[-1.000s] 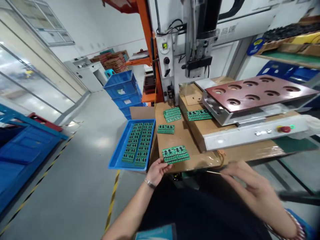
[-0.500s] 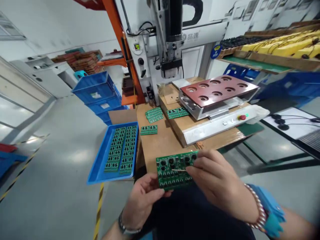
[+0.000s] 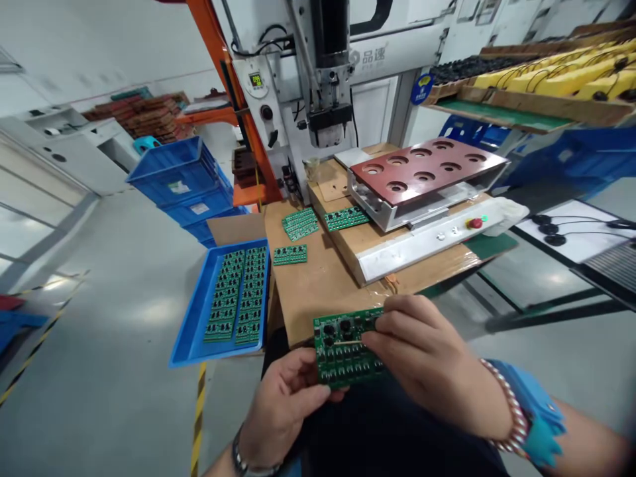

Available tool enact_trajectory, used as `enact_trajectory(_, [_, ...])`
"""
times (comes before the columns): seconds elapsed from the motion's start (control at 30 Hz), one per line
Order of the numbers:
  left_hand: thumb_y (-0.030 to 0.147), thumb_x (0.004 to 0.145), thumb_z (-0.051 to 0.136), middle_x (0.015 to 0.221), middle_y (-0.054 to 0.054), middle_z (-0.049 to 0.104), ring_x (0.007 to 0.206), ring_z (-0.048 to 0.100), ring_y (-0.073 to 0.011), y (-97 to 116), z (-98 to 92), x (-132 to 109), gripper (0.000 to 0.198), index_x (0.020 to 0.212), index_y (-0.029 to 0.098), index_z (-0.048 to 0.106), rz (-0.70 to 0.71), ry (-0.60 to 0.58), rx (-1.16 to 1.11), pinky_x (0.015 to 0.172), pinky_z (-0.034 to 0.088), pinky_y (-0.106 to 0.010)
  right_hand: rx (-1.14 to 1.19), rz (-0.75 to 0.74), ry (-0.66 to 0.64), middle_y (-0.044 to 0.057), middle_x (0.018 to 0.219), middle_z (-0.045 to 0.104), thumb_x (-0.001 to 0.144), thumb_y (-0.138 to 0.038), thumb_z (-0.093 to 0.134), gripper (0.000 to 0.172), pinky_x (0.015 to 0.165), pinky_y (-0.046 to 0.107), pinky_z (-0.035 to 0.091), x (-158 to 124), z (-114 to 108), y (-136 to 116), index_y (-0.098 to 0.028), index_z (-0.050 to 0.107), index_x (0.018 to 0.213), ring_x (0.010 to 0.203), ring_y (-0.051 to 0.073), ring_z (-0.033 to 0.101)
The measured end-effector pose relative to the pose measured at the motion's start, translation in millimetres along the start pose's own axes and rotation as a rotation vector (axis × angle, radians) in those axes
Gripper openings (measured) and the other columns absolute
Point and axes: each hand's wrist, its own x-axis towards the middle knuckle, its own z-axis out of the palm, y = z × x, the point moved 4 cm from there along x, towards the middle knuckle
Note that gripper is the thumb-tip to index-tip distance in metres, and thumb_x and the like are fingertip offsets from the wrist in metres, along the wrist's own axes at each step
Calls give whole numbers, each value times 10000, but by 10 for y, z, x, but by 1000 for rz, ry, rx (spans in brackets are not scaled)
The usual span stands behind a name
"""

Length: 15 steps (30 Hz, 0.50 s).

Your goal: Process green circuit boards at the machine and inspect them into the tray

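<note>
the left hand (image 3: 283, 404) cups a green circuit board (image 3: 342, 351) by its edge, holding it steady and level, while the right hand (image 3: 422, 358) pinches a thin wooden stick (image 3: 348, 342) close over its face, just right of the blue plastic tray (image 3: 218, 356).

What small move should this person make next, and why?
Probably shift the stick to another spot on the circuit board: the right hand holds the stick's tip at the board, while the left hand grips the board's edge, steadying it.
</note>
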Motion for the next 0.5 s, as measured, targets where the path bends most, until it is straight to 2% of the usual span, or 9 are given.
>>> enact_trajectory(0.5, [214,638,764,724,-18,742,670,653,-164,-25,-1,1,199,835,204,736,-29,-4,15,637,508,-244,2,14,6,57,772,587,853,-102,456,173,754,333,405,15,-22,15,-146,618,896,853,183,496])
